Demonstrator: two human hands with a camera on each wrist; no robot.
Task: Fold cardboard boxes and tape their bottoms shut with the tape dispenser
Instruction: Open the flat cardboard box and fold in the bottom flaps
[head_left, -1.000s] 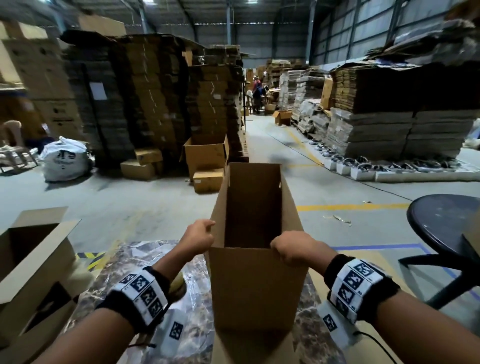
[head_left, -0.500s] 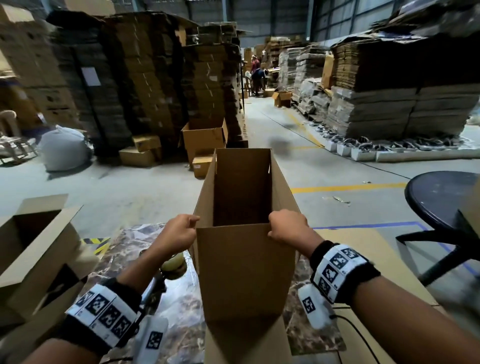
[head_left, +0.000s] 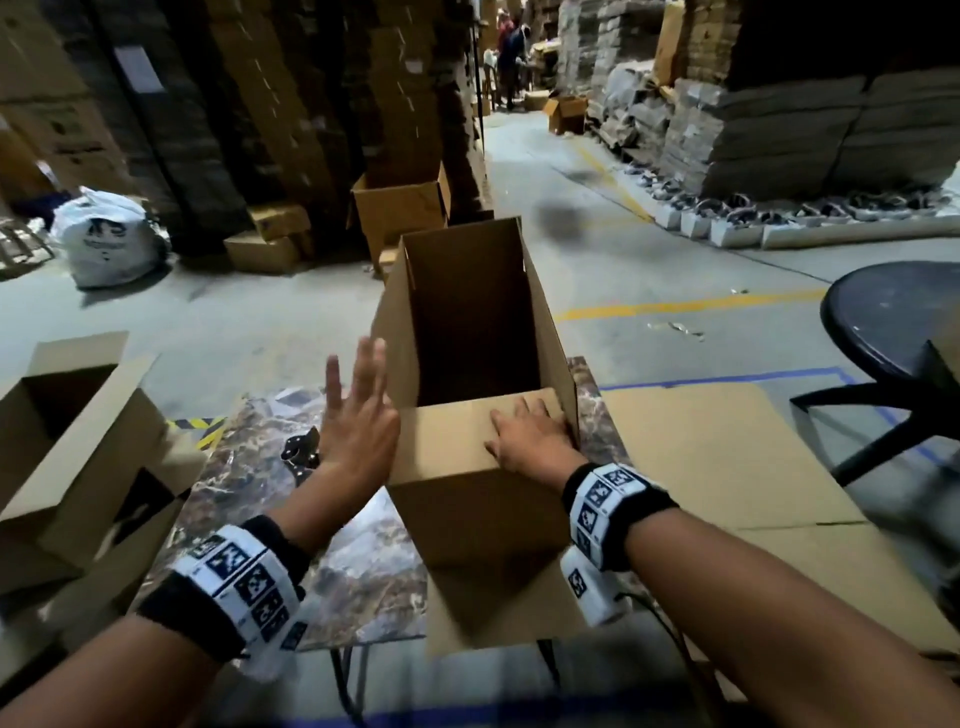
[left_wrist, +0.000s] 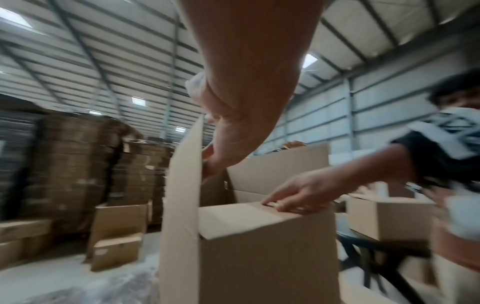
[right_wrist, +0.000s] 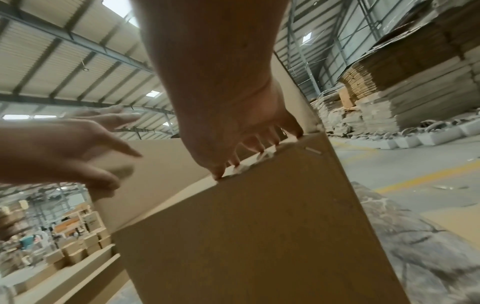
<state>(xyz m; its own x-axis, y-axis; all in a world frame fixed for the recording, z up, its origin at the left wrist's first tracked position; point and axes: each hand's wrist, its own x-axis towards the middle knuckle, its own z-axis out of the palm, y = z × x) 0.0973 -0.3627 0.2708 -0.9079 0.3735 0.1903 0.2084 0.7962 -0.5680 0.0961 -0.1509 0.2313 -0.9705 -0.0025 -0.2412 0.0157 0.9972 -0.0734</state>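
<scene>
Warehouse stacks of flattened cardboard (head_left: 291, 104) rose behind a marble-patterned surface (head_left: 363, 561) wrapped in clear plastic. At far left, cut off by the frame edge, an open brown box (head_left: 78, 447) sat tilted toward the camera, with a white sack (head_left: 109, 239) on the concrete floor (head_left: 234, 322) beyond it. A dark metal object (head_left: 301, 452) lay on the surface just left of the left wrist; too little of it showed to say what it was.

The left hand (head_left: 358, 415) stood edge-up with its fingers straight and spread, its grip slack and holding nothing; its palm lay against the outer face of the tall left flap of the cardboard box (head_left: 483, 509). That box stood upright on the surface between the two hands, mouth upward, its long axis running away from the person toward the aisle. The left and right flaps stood up, while the near short flap was folded down flat over the opening. The box's lower end was blurred and its foot hidden by a hanging near flap.

The right hand (head_left: 530, 436) lay palm-down on that folded flap, fingers extended and pressing, curled round nothing; in the right wrist view its fingertips (right_wrist: 218, 174) met the flap's edge. Right of the box a flat cardboard sheet (head_left: 727, 457) lay, and a round dark table (head_left: 883, 317) was cut off at the frame's edge.
</scene>
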